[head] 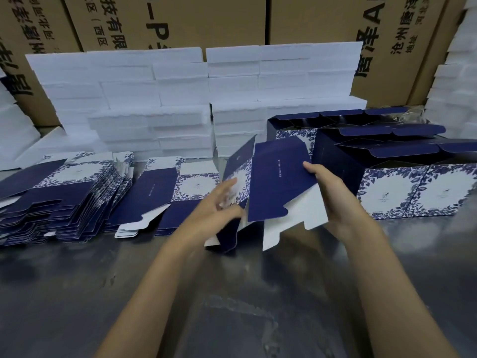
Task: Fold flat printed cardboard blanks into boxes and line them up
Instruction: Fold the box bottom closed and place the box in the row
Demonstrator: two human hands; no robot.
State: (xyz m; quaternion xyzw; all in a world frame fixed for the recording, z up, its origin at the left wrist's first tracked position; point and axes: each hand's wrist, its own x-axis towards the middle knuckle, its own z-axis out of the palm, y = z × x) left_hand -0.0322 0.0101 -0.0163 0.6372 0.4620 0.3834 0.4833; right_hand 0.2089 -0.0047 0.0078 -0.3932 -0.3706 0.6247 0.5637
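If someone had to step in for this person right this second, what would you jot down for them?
Hands: the right hand grips the right edge of a half-opened blank; the left hand is blurred at its left panel, fingers spread.
Where: flat blanks are stacked at the left of the table, with a smaller pile beside them. Folded boxes stand in rows at the right, top flaps open.
Done: several boxes are lined up.
Left: finish folding this blank, set it in line, then work through the stacks.

Two flat-blank stacks (59, 200) (one held blank (273, 182))
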